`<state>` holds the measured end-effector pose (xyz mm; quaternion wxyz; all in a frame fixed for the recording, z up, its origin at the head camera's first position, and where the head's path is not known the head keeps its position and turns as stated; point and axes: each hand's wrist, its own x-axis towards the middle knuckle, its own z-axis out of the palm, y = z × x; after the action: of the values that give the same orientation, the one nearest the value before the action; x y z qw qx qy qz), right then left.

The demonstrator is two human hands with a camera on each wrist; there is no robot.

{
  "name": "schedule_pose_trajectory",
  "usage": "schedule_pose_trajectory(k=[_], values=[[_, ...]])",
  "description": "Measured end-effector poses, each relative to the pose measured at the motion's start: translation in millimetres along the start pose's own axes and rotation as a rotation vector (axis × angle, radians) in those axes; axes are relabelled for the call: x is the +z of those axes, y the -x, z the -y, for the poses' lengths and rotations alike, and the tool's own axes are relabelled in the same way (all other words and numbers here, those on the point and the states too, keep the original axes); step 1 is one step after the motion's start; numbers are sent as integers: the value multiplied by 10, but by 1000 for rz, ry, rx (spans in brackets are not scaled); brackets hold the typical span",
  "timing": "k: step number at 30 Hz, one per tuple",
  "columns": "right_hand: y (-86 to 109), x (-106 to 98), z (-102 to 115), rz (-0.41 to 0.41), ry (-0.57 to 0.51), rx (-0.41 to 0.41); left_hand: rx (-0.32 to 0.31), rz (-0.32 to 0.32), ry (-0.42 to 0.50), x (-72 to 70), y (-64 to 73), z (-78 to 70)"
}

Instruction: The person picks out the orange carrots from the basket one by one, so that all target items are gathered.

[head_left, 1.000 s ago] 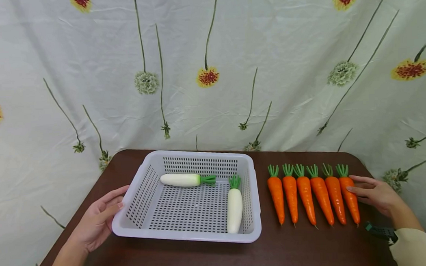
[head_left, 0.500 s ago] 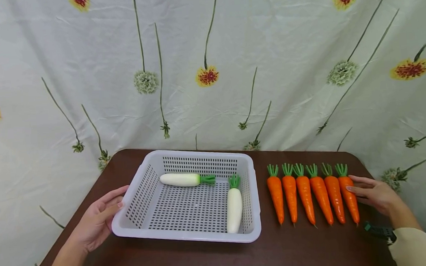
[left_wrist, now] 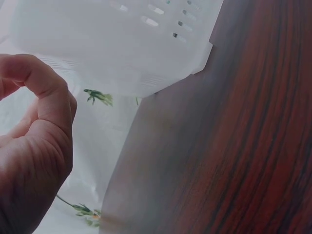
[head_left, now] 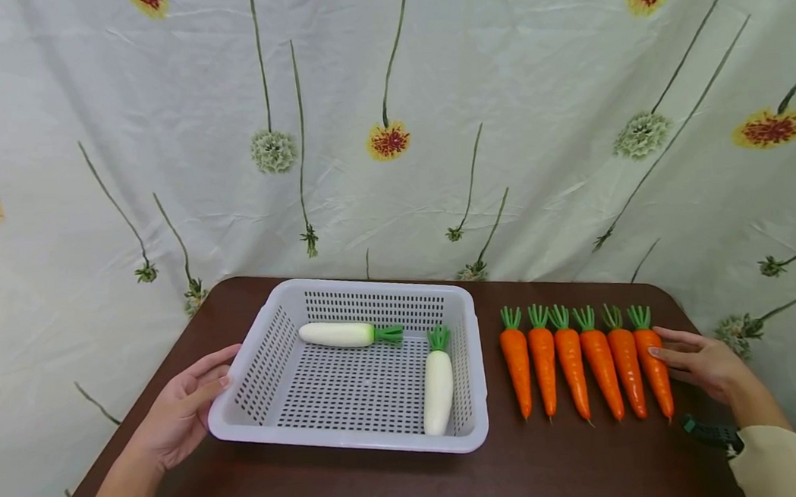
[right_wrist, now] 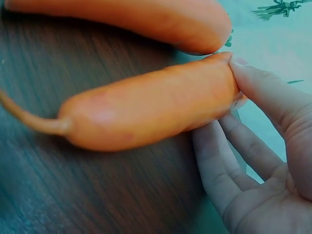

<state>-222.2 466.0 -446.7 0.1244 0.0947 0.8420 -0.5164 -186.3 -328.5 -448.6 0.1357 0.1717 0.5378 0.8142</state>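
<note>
On the left, my left hand (head_left: 182, 410) grips the left rim of a pale grey plastic basket (head_left: 345, 447), thumb over the edge. In the left wrist view the fingers (left_wrist: 51, 87) curl near the basket's white-looking wall (left_wrist: 97, 53). Inside the basket lie a white radish (head_left: 338, 334) placed crosswise and another white radish (head_left: 438, 394) pointing away from me. My right hand (head_left: 709, 366) holds the rightmost carrot (head_left: 654, 370) near its leafy end. The right wrist view shows the thumb on top of the carrot (right_wrist: 151, 107) and the other fingers low along its side.
Several carrots (head_left: 571, 367) lie in a row between the basket and my right hand, green tops toward the back. Everything stands on a dark brown table (head_left: 385, 492). A flowered white cloth (head_left: 395, 203) hangs behind it.
</note>
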Motion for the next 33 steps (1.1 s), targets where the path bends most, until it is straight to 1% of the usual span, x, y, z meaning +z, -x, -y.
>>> schedule_pose_trajectory(k=[6, 11, 16, 19, 22, 24, 26, 30, 33], values=[[0, -1, -6, 5, -42, -12, -6, -8, -15, -5, -10, -4], [-16, 0, 3, 4, -56, -17, -13, -17, -15, -9, -24, -7], [-23, -17, 14, 12, -72, -2, -15, -13, -17, -12, -41, -8], [-20, -20, 14, 14, -74, 9, -19, -16, -23, -11, -45, -10], [-18, -9, 23, 1, -53, 10, -25, -18, -39, -13, -48, -16], [-19, 7, 30, -14, -31, 7, -27, -20, -73, -17, -51, -25], [-23, 30, 39, -35, -9, -3, -29, -25, -128, -22, -53, -43], [-26, 85, 57, -90, 41, -29, -53, -56, -308, -28, -58, -115], [-11, 137, 88, -159, 113, -45, -92, -96, -480, -26, -66, -190]])
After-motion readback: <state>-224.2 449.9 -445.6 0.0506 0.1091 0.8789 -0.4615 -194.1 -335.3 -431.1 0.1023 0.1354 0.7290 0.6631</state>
